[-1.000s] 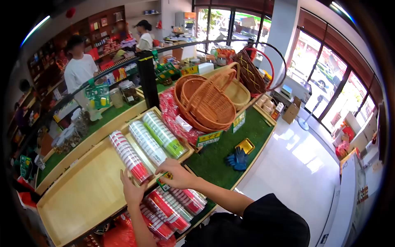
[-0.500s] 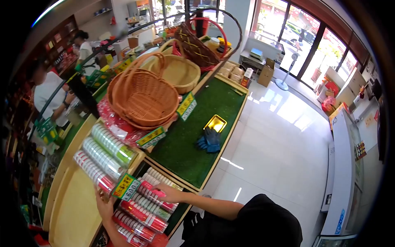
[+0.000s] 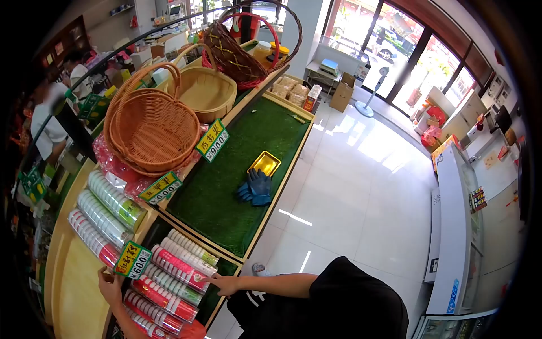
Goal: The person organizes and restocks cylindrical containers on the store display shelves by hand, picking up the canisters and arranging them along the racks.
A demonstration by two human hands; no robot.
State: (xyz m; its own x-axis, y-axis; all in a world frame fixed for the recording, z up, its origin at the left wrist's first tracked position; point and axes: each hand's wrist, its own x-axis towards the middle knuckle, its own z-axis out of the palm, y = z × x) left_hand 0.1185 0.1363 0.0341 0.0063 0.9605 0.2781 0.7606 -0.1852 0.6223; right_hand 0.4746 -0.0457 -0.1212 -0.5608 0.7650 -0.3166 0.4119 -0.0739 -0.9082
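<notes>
Sleeves of stacked paper cups in clear wrap lie side by side on a slanted stand. My right hand (image 3: 227, 284) is at the lower right end of a pink sleeve of cups (image 3: 178, 268), with fingertips stretched out against it. My left hand (image 3: 110, 287) has its fingers apart by the lower left corner of a green and yellow price sign (image 3: 132, 260), below the end of a red and white sleeve of cups (image 3: 95, 238). Whether it touches the sign or the sleeve I cannot tell. Another red sleeve of cups (image 3: 165, 298) lies between my hands.
Wicker baskets (image 3: 155, 133) stand above the cups. Beside them a green-matted shelf (image 3: 226, 198) bears a gold tray (image 3: 264, 164) and blue gloves (image 3: 257, 187). A bare wooden bin (image 3: 70, 294) lies at left. A person (image 3: 48, 121) stands beyond the stand.
The view has shifted, so the stand appears farther left. My right hand has slid from on top of the pink sleeve to its lower right end. My left hand stays near the price sign.
</notes>
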